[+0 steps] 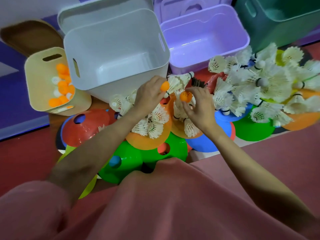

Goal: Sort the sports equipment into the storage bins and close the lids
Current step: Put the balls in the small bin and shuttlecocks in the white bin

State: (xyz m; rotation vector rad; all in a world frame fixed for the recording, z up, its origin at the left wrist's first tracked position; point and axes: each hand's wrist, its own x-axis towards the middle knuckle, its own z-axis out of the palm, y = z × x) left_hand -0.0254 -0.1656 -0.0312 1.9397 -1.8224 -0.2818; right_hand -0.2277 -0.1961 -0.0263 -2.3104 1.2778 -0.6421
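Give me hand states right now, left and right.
Left hand: closed, gripping an orange ball.
Right hand: closed, pinching another orange ball at its fingertips.

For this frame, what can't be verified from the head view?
- Green bin: contents unclear, cut off by the top and right edges.
- Beige bin: ball count unreadable, its wall hides most.
- Left hand: orange ball mostly hidden by the fingers.
- Cones: count hidden under shuttlecocks and arms.
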